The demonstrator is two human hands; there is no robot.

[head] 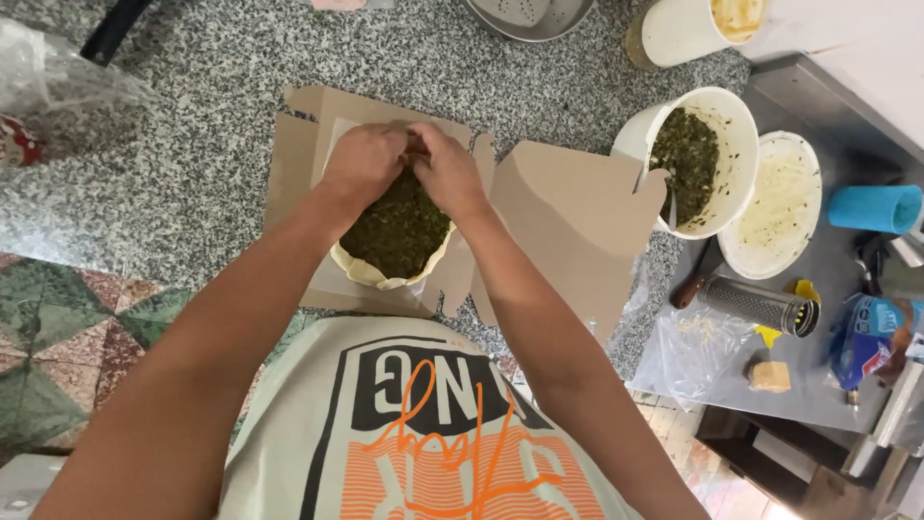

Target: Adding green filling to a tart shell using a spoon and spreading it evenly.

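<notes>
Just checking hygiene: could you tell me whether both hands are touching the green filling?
Touching. The head view shows the left hand and right hand pressed into the green filling.

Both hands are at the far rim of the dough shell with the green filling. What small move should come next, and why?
Probably fold the next bit of pale dough shell edge inward: left hand and right hand pinch the far rim over the dark green filling, while the near rim stands open.

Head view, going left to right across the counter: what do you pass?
Clear plastic bag → left hand → right hand, both on the green-filled pastry in the open cardboard box → white bucket of green filling → white lid → blue cup.
</notes>
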